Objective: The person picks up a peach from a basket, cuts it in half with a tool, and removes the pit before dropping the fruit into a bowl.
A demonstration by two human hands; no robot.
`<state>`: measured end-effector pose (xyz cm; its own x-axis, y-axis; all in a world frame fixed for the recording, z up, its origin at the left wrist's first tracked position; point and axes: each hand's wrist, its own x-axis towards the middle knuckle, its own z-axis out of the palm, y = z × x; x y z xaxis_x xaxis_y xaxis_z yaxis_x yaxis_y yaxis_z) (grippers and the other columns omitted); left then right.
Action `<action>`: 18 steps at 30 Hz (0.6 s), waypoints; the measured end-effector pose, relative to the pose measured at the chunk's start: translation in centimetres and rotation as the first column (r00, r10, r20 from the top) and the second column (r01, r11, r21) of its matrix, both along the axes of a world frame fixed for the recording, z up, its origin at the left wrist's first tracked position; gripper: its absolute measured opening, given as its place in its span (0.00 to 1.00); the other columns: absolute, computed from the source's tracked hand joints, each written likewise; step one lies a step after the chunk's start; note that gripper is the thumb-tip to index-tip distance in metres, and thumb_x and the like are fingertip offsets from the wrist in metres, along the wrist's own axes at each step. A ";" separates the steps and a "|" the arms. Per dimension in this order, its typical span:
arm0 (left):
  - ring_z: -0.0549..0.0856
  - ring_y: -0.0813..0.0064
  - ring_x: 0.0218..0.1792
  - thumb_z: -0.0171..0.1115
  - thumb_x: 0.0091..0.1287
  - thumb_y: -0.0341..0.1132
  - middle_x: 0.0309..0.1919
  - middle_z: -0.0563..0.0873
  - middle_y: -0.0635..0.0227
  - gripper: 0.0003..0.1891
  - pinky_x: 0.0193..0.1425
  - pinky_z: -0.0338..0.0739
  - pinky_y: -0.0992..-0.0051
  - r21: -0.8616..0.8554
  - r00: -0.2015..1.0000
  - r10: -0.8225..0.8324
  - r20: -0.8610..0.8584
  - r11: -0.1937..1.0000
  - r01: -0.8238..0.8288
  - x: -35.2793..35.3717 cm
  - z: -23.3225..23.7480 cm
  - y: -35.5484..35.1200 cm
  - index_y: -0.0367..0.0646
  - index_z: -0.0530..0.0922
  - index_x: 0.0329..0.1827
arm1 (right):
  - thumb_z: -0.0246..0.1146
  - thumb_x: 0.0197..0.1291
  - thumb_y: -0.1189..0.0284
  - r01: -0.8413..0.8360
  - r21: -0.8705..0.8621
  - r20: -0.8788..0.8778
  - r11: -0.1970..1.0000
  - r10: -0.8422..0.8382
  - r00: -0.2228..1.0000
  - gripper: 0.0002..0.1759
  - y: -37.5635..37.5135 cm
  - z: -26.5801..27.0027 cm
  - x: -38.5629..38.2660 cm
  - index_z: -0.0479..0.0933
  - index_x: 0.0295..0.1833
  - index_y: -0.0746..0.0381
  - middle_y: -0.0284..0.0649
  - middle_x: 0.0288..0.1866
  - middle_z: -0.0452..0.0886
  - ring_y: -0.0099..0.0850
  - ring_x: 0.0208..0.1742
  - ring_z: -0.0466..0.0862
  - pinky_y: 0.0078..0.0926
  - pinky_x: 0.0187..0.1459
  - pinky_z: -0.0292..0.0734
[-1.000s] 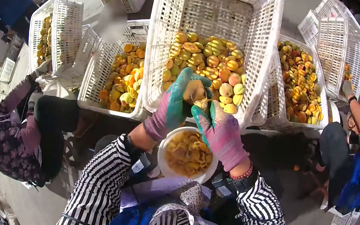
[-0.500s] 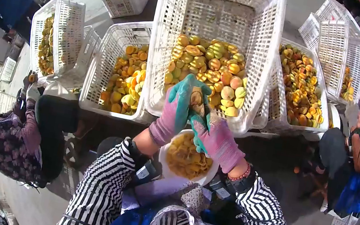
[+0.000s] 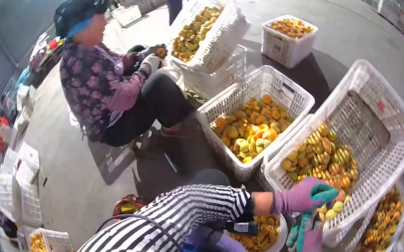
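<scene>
My left hand, in a pink glove with green fingers, hangs over the near edge of a tilted white crate. Its fingers are bent together, and what they hold is hidden. Just below, my right hand, gloved alike, is closed around something small and dark that I cannot make out. Yellow and reddish peaches, some whole and some cut, lie in the lower part of that crate. Beneath my hands stands a white bowl with orange fruit pieces in it.
Left of the tilted crate is another crate of cut fruit. A seated co-worker handles fruit beside stacked crates. Behind stands a full crate; to the right is one more with fruit.
My view has swung left, bringing the seated co-worker closer to the middle. My hands, formerly together around a brownish piece of fruit, have come apart, the left one now above the right.
</scene>
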<state>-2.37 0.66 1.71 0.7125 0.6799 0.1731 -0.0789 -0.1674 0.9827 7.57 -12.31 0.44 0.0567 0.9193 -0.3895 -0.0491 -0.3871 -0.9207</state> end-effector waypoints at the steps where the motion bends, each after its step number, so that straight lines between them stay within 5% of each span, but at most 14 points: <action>1: 0.78 0.83 0.26 0.54 0.69 0.44 0.22 0.83 0.69 0.19 0.33 0.74 0.77 -0.048 0.999 -0.014 0.030 0.999 0.015 0.1 -0.5 0.2 0.35 0.80 0.30 | 0.50 0.68 0.50 0.030 -0.030 0.004 0.999 -0.030 1.000 0.24 0.0 0.2 0.0 0.71 0.37 0.61 0.35 0.13 0.70 0.26 0.11 0.71 0.23 0.13 0.64; 3: 0.78 0.82 0.25 0.54 0.69 0.45 0.21 0.82 0.69 0.20 0.32 0.74 0.77 -0.090 0.998 -0.013 0.059 0.996 0.019 -0.6 -0.3 0.5 0.36 0.80 0.28 | 0.50 0.68 0.49 0.004 -0.009 -0.079 1.000 -0.005 0.997 0.24 -0.3 1.1 0.0 0.70 0.37 0.61 0.36 0.14 0.70 0.26 0.12 0.71 0.23 0.13 0.65; 5: 0.77 0.82 0.22 0.55 0.69 0.46 0.19 0.82 0.69 0.22 0.30 0.73 0.77 -0.118 0.967 -0.249 0.044 0.960 0.253 -1.7 0.9 0.8 0.36 0.80 0.25 | 0.51 0.67 0.49 -0.029 0.008 -0.257 1.000 0.030 0.966 0.24 -0.7 0.4 0.3 0.69 0.36 0.60 0.36 0.15 0.71 0.27 0.12 0.71 0.25 0.13 0.65; 6: 0.76 0.83 0.21 0.55 0.69 0.45 0.17 0.81 0.70 0.21 0.28 0.72 0.77 -0.006 0.957 -0.282 0.069 0.959 0.283 -1.8 0.6 1.0 0.36 0.81 0.25 | 0.51 0.67 0.49 -0.039 0.015 -0.258 0.999 0.041 0.965 0.24 -0.8 0.6 0.1 0.69 0.36 0.60 0.36 0.15 0.71 0.27 0.12 0.71 0.25 0.13 0.65; 10: 0.75 0.84 0.20 0.56 0.68 0.44 0.17 0.80 0.72 0.20 0.26 0.71 0.78 -0.031 0.934 -0.323 0.153 0.943 0.331 -2.0 0.5 -0.1 0.36 0.82 0.25 | 0.52 0.66 0.48 -0.060 -0.009 -0.186 0.998 0.057 0.981 0.23 -1.7 -0.7 0.5 0.70 0.36 0.59 0.36 0.16 0.71 0.28 0.12 0.71 0.26 0.14 0.66; 12: 0.75 0.85 0.20 0.56 0.68 0.43 0.17 0.80 0.73 0.20 0.26 0.71 0.79 -0.027 0.920 -0.349 0.180 0.933 0.360 -2.0 0.8 -0.7 0.36 0.81 0.25 | 0.53 0.65 0.47 -0.169 -0.053 -0.430 0.984 0.130 0.894 0.24 -2.3 0.4 -0.1 0.70 0.36 0.59 0.37 0.17 0.71 0.28 0.13 0.71 0.26 0.15 0.66; 18: 0.75 0.87 0.22 0.56 0.67 0.45 0.17 0.79 0.75 0.20 0.28 0.72 0.79 -0.291 0.902 -0.395 0.172 0.854 0.430 -1.4 1.5 -2.0 0.36 0.81 0.24 | 0.54 0.63 0.44 -0.203 -0.103 -0.591 0.974 0.105 0.800 0.26 -3.4 1.3 -0.6 0.69 0.35 0.59 0.36 0.17 0.70 0.28 0.13 0.70 0.25 0.15 0.66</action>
<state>-3.74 -1.31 3.18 0.9298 0.3575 0.0875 -0.1747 0.2193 0.9599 6.93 -15.72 1.77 -0.3614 0.8223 -0.4396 -0.4800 -0.5683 -0.6683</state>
